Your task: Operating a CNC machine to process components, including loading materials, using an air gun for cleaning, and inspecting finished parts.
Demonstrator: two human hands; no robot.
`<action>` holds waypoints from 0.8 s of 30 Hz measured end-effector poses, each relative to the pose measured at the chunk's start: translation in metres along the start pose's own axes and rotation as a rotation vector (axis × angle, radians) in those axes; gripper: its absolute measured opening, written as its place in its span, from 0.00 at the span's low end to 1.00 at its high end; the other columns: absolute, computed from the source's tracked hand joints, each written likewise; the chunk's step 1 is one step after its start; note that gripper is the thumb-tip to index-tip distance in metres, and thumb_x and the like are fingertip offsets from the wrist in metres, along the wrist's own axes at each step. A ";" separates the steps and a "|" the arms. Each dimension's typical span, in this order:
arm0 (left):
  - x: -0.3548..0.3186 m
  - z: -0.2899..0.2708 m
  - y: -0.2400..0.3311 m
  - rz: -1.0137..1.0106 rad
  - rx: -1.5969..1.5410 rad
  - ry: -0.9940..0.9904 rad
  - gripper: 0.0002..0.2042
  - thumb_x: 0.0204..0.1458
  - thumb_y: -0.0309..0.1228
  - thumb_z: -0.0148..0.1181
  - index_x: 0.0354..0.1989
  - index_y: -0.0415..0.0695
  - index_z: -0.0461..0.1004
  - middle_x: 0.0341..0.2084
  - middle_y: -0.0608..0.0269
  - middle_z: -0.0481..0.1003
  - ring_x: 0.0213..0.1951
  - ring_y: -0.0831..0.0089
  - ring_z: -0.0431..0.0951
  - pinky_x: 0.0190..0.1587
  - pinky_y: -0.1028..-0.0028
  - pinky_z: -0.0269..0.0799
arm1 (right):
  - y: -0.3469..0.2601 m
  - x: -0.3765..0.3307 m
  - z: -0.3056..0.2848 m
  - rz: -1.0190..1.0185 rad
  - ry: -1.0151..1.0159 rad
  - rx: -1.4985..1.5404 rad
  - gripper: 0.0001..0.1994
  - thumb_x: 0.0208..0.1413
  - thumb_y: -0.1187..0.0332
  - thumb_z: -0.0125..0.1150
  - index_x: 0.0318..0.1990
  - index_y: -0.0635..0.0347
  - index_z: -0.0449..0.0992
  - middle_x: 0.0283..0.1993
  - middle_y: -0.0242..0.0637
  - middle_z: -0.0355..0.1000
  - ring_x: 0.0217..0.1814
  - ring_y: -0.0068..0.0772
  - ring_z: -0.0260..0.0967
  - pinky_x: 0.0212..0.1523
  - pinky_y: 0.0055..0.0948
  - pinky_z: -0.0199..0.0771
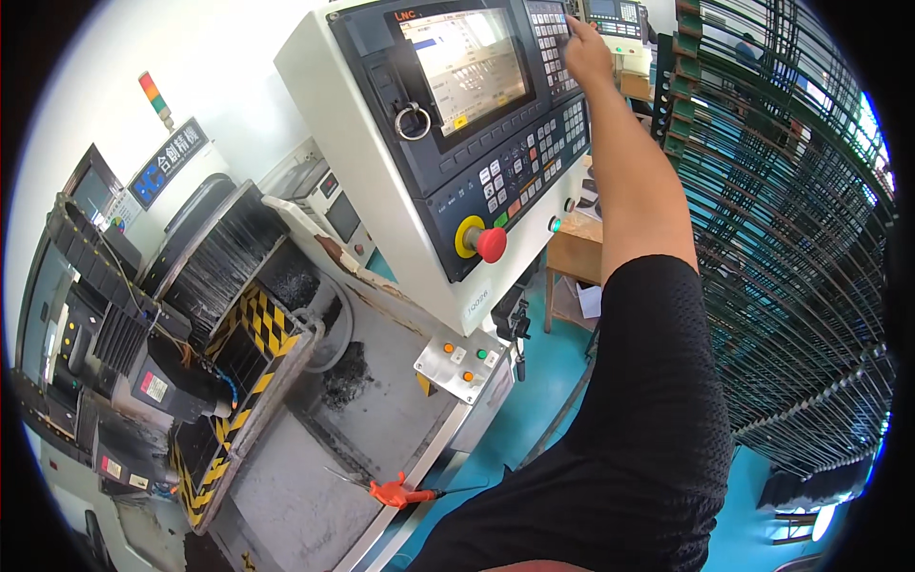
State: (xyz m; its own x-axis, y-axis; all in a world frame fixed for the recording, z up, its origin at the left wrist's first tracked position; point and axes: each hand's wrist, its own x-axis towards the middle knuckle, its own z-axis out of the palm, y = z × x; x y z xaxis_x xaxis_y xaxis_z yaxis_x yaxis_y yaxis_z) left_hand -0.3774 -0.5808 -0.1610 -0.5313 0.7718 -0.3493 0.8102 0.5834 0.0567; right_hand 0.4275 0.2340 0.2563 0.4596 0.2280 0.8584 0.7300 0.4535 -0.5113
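Observation:
My right hand (589, 59) reaches up to the key block (551, 43) at the right of the control panel's screen. A finger is stretched out against the keys, and nothing shows in the hand; the other fingers are partly hidden. The lit screen (467, 67) is beside the keys, with a metal ring (413, 122) at its left. Below are rows of buttons (524, 162) and a red emergency stop knob (491, 245) on a yellow collar. My left hand is out of view.
An orange air blow gun (396, 491) lies on the machine's edge below a small button box (462, 367). Dark chips (348, 377) lie in the grey tray (315, 486). Striped guarding (257, 353) and the machine head (176, 386) stand left. A dense rack of rods (801, 238) fills the right.

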 end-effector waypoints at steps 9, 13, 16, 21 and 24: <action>-0.021 0.015 0.019 0.405 1.005 0.811 0.29 0.50 0.58 0.63 0.49 0.46 0.76 0.40 0.49 0.79 0.44 0.48 0.77 0.48 0.55 0.71 | -0.028 0.002 0.008 -0.245 -0.017 -0.160 0.24 0.54 0.69 0.45 0.57 0.42 0.78 0.63 0.51 0.68 0.64 0.53 0.67 0.67 0.40 0.63; -0.001 -0.022 0.026 -0.123 -0.012 -0.168 0.29 0.50 0.58 0.63 0.49 0.45 0.76 0.40 0.50 0.79 0.44 0.48 0.76 0.49 0.54 0.70 | -0.049 0.004 -0.004 -0.263 -0.057 -0.453 0.23 0.55 0.67 0.47 0.59 0.40 0.76 0.65 0.42 0.69 0.63 0.50 0.68 0.64 0.45 0.67; -0.013 -0.028 0.041 -0.122 0.075 -0.130 0.24 0.53 0.53 0.62 0.46 0.43 0.77 0.37 0.52 0.79 0.41 0.54 0.77 0.47 0.57 0.72 | -0.063 0.005 -0.011 -0.337 -0.120 -0.611 0.23 0.56 0.66 0.47 0.59 0.39 0.75 0.65 0.39 0.69 0.62 0.49 0.69 0.62 0.46 0.68; -0.015 -0.024 0.050 -0.172 -0.084 0.121 0.22 0.46 0.47 0.68 0.43 0.44 0.78 0.35 0.55 0.81 0.38 0.61 0.80 0.42 0.60 0.75 | -0.055 0.005 -0.005 -0.264 -0.113 -0.526 0.23 0.56 0.67 0.47 0.59 0.39 0.75 0.65 0.40 0.69 0.62 0.49 0.69 0.62 0.46 0.68; -0.036 -0.079 0.098 -0.161 -0.083 -0.038 0.25 0.43 0.51 0.71 0.44 0.45 0.80 0.35 0.57 0.82 0.38 0.65 0.81 0.42 0.64 0.76 | -0.044 0.010 -0.004 -0.231 -0.158 -0.444 0.23 0.55 0.67 0.47 0.59 0.40 0.76 0.65 0.42 0.68 0.63 0.49 0.68 0.64 0.45 0.67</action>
State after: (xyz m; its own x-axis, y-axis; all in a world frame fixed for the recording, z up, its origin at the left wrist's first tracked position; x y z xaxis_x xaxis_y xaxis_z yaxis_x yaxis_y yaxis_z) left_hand -0.2984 -0.5317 -0.0685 -0.6416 0.6576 -0.3949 0.6913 0.7188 0.0739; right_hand 0.4019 0.2132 0.2876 0.2045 0.3077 0.9293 0.9631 0.1066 -0.2472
